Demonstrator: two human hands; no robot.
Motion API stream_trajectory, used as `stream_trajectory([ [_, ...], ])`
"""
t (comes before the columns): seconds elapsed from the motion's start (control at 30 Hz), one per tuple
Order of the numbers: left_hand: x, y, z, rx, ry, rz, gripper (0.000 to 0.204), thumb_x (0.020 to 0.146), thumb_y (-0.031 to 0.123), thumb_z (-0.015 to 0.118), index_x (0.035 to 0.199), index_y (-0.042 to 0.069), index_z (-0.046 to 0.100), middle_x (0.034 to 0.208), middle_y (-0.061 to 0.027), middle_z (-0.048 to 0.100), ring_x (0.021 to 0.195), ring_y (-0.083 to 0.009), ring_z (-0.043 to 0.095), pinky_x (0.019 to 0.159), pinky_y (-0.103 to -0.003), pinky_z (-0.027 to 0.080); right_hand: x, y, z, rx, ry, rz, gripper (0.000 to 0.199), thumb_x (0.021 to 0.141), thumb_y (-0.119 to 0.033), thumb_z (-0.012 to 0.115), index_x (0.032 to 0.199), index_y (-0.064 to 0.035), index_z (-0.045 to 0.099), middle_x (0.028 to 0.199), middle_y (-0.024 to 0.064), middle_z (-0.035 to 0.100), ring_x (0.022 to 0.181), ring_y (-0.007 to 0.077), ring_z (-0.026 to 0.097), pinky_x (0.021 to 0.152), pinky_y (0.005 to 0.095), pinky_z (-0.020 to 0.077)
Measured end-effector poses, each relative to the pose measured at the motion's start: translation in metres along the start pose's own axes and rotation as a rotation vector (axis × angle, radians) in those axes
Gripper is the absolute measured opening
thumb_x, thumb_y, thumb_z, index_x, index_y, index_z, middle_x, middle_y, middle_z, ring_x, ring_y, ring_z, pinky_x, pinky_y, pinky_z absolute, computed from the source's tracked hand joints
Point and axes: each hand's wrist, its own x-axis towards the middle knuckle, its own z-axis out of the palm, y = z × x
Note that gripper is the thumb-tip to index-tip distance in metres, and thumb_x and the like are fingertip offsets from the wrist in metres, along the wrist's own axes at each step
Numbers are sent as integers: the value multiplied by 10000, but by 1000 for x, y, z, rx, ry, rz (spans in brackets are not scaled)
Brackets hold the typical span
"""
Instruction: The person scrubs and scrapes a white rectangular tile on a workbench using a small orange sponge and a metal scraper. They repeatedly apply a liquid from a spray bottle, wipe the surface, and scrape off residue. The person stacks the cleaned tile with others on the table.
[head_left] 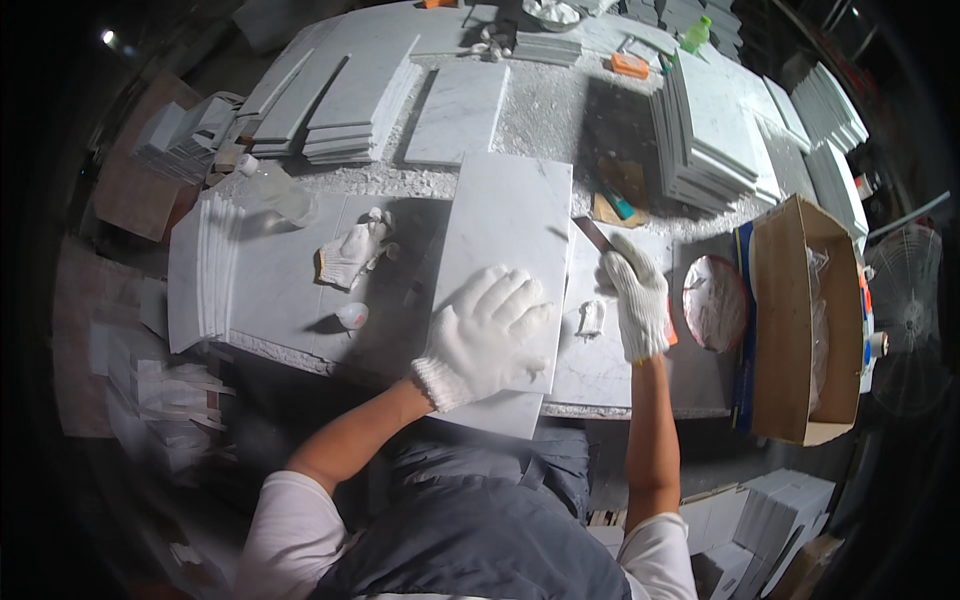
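Note:
A long white marble tile (512, 205) with faint grey veins lies lengthwise in front of me, its near end reaching past the table edge. My left hand (488, 335), in a white knitted glove, rests flat on the tile's near half with the fingers spread. Just right of the tile, my gloved right hand (640, 300) is closed around a putty knife (593, 234), whose narrow metal blade points away and to the left. Its handle is hidden in the fist. A small white crumpled piece (591, 318) sits between tile and right hand.
A spare glove (345, 256) and a small white cup-like thing (351, 316) lie left. Right are a red-rimmed round container of white paste (714, 305) and an open cardboard box (800, 320). Tile stacks (715, 125) stand farther back; a clear bottle (280, 195) lies far left.

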Motion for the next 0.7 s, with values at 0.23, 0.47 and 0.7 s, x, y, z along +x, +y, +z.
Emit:
stream_trajectory([
  [0.23, -1, 4, -4, 33, 11, -20, 600, 979, 469, 421, 1480, 138, 436, 1564, -105, 424, 1470, -344, 354, 1221, -534, 272, 31, -2, 26, -210, -138, -55, 380, 1008, -142, 645, 1365, -14, 620, 926, 24, 676, 737, 94, 651, 660, 241, 585],
  [0.47, 5, 7, -12, 32, 6, -16, 589, 969, 476, 448, 1452, 141, 469, 1544, -101, 444, 1454, -337, 370, 1216, -523, 280, 37, -18, 24, -432, -247, -23, 356, 985, -129, 595, 1327, -63, 667, 929, 29, 686, 718, 86, 616, 648, 246, 515],
  [0.7, 5, 6, -14, 35, 5, -13, 579, 958, 484, 475, 1425, 143, 502, 1523, -96, 464, 1438, -329, 386, 1211, -513, 289, 36, -12, 30, -538, -207, -206, 307, 1011, -83, 615, 1308, -62, 689, 765, -42, 581, 624, 19, 524, 539, 191, 447],
])
